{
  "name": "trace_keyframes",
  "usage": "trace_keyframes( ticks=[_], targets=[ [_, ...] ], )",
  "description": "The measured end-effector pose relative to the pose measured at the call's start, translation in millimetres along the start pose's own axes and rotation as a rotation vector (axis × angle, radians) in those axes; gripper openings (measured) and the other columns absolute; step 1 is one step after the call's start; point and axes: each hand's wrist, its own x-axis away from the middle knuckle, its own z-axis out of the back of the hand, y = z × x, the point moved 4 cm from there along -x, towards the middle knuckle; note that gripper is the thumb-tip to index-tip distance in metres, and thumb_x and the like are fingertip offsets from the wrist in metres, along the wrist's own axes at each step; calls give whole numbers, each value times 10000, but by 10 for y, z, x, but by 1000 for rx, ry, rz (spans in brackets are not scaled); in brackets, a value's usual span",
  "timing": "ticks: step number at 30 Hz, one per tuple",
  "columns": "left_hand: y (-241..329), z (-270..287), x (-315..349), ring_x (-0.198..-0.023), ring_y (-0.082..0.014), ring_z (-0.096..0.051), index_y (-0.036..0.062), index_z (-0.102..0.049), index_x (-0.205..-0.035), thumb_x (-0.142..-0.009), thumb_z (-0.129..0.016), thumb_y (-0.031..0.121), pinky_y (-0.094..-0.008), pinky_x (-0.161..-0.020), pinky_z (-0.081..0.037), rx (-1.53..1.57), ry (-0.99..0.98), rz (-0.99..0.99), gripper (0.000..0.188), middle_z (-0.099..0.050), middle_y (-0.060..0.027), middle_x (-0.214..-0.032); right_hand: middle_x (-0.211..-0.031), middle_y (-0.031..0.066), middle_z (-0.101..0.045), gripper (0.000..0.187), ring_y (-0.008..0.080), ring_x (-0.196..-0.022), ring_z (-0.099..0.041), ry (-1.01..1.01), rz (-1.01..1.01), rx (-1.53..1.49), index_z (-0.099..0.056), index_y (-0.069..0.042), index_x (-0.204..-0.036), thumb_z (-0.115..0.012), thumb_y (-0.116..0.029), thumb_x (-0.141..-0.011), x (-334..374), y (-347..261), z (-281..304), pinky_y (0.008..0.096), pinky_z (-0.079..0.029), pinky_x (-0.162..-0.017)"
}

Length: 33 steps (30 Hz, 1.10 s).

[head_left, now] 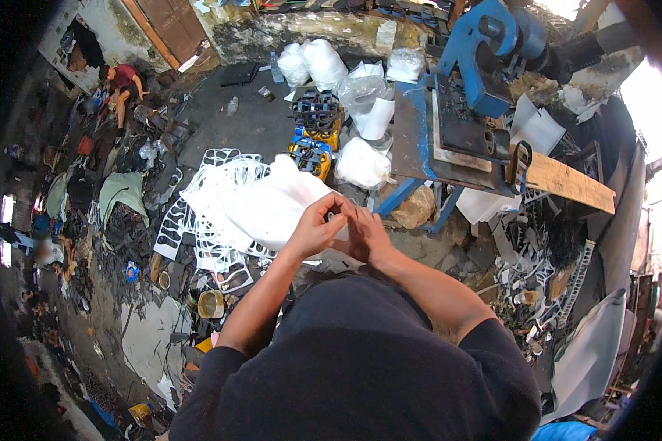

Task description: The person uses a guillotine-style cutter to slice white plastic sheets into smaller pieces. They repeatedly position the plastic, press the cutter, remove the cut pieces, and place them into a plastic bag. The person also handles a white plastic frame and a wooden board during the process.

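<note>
We curl our left hand and right hand, grip uncertain, by the smooth white bulging sheeting's four-o'clock edge; flat dark-grey floor lies open at eleven.

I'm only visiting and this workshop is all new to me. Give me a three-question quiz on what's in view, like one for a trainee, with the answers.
1. True or false: the left hand and right hand are held close together.
2. What colour is the frame of the big machine standing near the plank?
A) Red
B) Blue
C) Green
3. Fill in the blank: in the picture, the white sheet lies to the ____ of the machine.

Key: 1. True. 2. B. 3. Left.
</note>
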Motion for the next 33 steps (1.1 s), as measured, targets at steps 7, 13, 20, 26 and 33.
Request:
trace_keyframes(
  ticks=[7,13,20,26,33],
  targets=[
    [395,782,70,-876,-115,-614,35,-589,-1201,-936,-635,73,-273,-770,-491,-172,309,-107,272,-657,-40,-961,-1247,188,-590,794,377,-1125,-541,259,-97,-120,-490,-70,-1397,-845,-372,-755,-883,-259,186,441,-451,-1001],
    [-553,1990,487,-901,-122,-579,27,-578,-1267,-959,-663,91,-270,-777,-492,-321,736,125,326,-626,-62,-1008,-1278,223,-606,708,362,-1208,-570,568,-316,-508,-560,-30,-1334,-848,-352,-774,-2000,638,1060,466,-462,-996],
    [-2506,2240,1823,-809,-141,-552,11,-585,-983,-933,-702,194,-311,-749,-480,-255,955,725,222,-594,-44,-881,-1224,273,-607,755,458,-1195,-545,799,-468,129,-534,-30,-1332,-845,-385,-743,-4019,1395,1963,506,-441,-1013],
    [-2523,2139,1433,-798,-145,-603,28,-616,-1039,-893,-744,198,-303,-732,-500,-201,960,996,258,-640,-52,-851,-1328,300,-554,889,443,-1269,-521,781,-713,152,-476,18,-1390,-813,-500,-751,-6107,2558,2107,527,-405,-1096],
    [-2555,2457,1004,-785,-152,-633,13,-579,-1180,-899,-743,247,-300,-714,-499,-129,921,957,401,-673,-76,-878,-1203,296,-647,798,399,-1140,-635,606,-390,-148,-530,20,-1364,-760,-521,-823,-6863,3015,1535,455,-487,-985]
  ],
)
